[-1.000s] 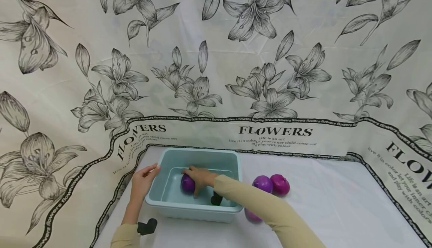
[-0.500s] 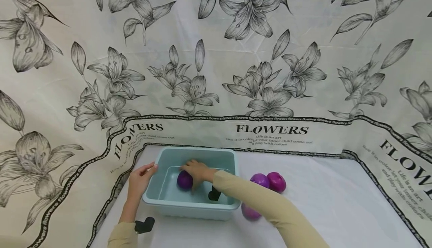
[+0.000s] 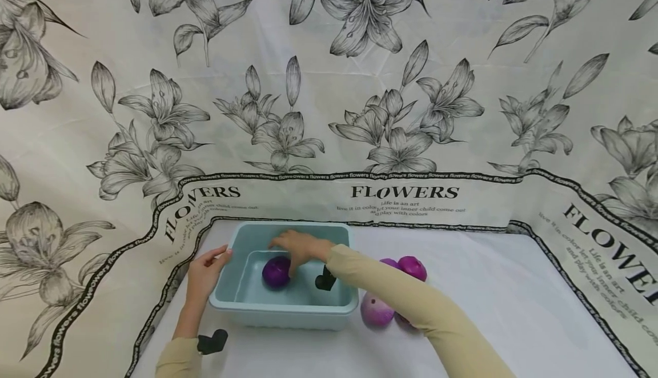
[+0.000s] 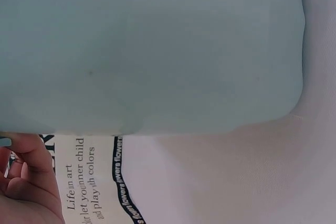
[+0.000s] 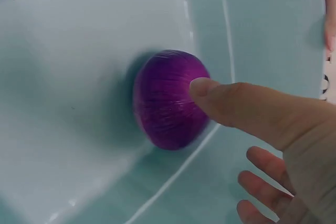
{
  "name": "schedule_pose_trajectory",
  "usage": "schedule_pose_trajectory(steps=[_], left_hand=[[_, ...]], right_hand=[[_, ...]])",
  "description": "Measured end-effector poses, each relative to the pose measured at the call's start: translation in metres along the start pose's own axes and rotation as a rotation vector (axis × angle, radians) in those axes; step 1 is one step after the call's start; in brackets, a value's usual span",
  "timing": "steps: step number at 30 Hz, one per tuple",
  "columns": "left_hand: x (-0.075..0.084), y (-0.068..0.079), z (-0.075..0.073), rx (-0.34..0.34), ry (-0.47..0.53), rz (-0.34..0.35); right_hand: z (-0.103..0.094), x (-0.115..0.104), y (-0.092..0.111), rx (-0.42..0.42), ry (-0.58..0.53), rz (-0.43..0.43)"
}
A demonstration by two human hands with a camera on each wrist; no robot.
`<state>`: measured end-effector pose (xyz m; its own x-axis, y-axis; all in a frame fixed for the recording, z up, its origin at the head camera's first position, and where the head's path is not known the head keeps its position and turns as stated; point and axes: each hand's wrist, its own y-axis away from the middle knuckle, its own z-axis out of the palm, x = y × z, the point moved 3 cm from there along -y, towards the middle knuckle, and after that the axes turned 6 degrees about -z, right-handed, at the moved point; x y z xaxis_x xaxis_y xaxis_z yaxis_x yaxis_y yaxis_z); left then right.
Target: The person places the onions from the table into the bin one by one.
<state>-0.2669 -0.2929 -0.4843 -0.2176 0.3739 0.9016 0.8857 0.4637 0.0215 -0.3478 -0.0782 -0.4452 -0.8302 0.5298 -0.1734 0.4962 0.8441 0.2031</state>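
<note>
A purple onion lies on the floor of a light blue plastic basin. My right hand is inside the basin just beyond the onion, fingers spread and apart from it in the head view. In the right wrist view the thumb overlaps the onion; whether it touches cannot be told. At the basin's left rim, my left hand pinches the edge between thumb and fingers. The left wrist view shows the basin's outer wall with that hand at its edge.
Several more onions sit on the white table right of the basin, including a pale purple one and a magenta one; the right sleeve partly hides them. Behind stands a flower-printed curtain.
My right hand has loosened from the onion and moved up and away, leaving it on the basin floor. The left hand stays at the rim. The whole view has shifted slightly.
</note>
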Motion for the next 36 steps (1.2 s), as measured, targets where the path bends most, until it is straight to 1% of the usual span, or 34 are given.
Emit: schedule_pose_trajectory(steps=[7,12,15,21,24,29,32,36], left_hand=[[0.001,0.003,-0.001,-0.010,0.005,-0.010],[0.001,0.002,0.000,-0.001,0.008,-0.007],[0.001,0.001,0.001,-0.001,0.009,-0.004],[0.002,0.001,0.002,-0.023,-0.001,-0.017],[0.003,0.002,0.002,-0.029,-0.001,-0.022],[0.004,0.004,0.002,-0.030,-0.001,-0.022],[0.003,0.005,0.001,-0.024,-0.019,-0.024],[0.004,0.006,-0.002,-0.024,-0.043,-0.028]], right_hand=[[-0.016,0.001,0.017,0.009,-0.021,-0.041],[-0.029,0.003,0.033,0.057,-0.052,-0.059],[-0.034,0.005,0.043,0.093,-0.077,-0.050],[-0.034,0.010,0.063,0.154,-0.123,-0.017],[-0.034,0.014,0.073,0.180,-0.122,-0.008],[-0.034,0.018,0.090,0.237,-0.133,-0.015],[-0.033,0.015,0.101,0.275,-0.122,-0.032],[-0.033,0.008,0.116,0.311,-0.064,-0.041]])
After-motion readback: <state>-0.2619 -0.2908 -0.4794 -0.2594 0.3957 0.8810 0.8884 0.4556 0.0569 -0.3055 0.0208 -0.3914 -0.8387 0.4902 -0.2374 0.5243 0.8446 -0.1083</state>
